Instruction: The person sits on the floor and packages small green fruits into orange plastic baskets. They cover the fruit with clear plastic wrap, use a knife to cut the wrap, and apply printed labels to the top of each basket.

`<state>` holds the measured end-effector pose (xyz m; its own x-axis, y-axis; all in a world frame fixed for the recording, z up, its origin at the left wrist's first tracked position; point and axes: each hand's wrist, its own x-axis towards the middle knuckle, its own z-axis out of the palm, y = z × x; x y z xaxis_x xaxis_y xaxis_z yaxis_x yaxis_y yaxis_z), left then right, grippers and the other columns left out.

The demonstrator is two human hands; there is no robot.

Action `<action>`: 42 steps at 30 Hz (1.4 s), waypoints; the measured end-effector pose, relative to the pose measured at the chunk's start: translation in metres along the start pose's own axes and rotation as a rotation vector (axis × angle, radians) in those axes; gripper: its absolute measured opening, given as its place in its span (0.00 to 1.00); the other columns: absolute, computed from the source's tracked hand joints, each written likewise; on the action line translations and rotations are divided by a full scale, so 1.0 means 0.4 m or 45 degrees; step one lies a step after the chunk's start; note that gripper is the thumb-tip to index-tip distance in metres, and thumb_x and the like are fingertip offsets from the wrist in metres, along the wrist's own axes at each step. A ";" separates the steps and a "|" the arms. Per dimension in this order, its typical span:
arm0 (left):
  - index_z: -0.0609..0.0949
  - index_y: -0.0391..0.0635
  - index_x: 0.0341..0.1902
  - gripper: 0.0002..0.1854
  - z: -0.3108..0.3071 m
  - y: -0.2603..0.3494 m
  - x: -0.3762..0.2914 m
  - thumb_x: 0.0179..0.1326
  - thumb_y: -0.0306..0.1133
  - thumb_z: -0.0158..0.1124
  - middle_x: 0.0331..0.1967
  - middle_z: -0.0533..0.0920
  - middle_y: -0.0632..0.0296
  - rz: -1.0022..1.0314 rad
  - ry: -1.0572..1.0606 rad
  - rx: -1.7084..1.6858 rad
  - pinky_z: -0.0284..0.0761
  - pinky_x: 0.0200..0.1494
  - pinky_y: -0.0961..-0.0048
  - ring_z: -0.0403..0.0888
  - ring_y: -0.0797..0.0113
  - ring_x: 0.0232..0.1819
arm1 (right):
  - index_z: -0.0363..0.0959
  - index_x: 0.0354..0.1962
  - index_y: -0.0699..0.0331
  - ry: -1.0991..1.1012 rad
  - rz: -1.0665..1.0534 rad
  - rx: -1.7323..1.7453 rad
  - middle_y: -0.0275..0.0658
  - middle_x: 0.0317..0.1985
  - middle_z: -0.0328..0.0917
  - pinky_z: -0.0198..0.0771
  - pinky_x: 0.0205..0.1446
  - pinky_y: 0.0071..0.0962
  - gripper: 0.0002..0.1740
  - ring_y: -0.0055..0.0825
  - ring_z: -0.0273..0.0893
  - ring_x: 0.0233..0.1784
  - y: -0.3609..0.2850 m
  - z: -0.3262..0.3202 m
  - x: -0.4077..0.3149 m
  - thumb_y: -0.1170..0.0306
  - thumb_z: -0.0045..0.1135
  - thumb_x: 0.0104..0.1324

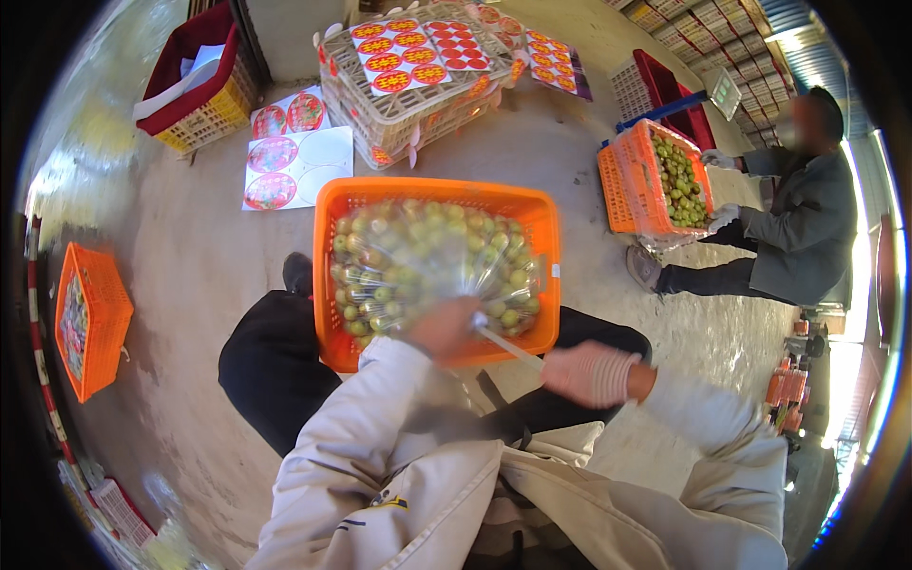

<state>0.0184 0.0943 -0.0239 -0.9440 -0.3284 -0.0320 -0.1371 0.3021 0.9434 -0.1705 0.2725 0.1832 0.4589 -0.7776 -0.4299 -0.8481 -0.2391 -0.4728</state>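
An orange plastic crate (436, 187) stands between my knees, filled with green and reddish round fruit (385, 292) under a clear plastic bag (456, 249). The bag's mouth is gathered to one point near the crate's near edge. My left hand (445, 329), bare and blurred, grips the gathered plastic there. From that point a pale strand, a tie or twisted plastic, runs to my right hand (588, 374), which is closed on its end. Pale bands circle this hand near the wrist. Motion blur hides the fingers of both hands.
Sticker sheets (399, 53) lie on an upturned pale crate (399, 121); more sheets (299, 167) lie on the floor. At right a gloved person (798, 206) handles another orange crate of fruit (627, 185) by a scale (723, 92). An orange crate (103, 320) stands left, a red-lined yellow crate (203, 107) upper left.
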 end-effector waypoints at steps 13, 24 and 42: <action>0.84 0.47 0.48 0.20 0.140 0.067 0.022 0.63 0.50 0.62 0.40 0.86 0.53 0.085 -0.110 0.588 0.81 0.44 0.54 0.87 0.54 0.42 | 0.73 0.45 0.61 -0.411 1.513 0.385 0.59 0.36 0.83 0.79 0.45 0.52 0.22 0.55 0.85 0.42 0.008 0.122 -0.073 0.51 0.40 0.78; 0.79 0.42 0.53 0.14 0.095 -0.056 -0.081 0.66 0.32 0.56 0.47 0.80 0.54 0.448 -0.119 0.450 0.81 0.48 0.58 0.83 0.52 0.49 | 0.64 0.36 0.50 -0.553 1.693 2.482 0.25 0.21 0.59 0.47 0.12 0.15 0.16 0.11 0.49 0.14 -0.191 0.154 0.046 0.50 0.45 0.78; 0.82 0.51 0.56 0.18 -0.014 -0.104 -0.027 0.66 0.43 0.59 0.59 0.80 0.50 -0.038 -0.409 0.638 0.77 0.58 0.53 0.79 0.45 0.59 | 0.65 0.32 0.51 -0.294 1.279 2.661 0.21 0.19 0.56 0.42 0.10 0.15 0.13 0.09 0.46 0.11 -0.149 0.285 0.130 0.55 0.49 0.72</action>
<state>0.0361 0.0803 -0.0610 -0.9703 -0.0800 -0.2282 -0.2164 0.7081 0.6721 -0.0657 0.3126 0.1014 0.3615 -0.1384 -0.9221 0.5110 0.8566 0.0717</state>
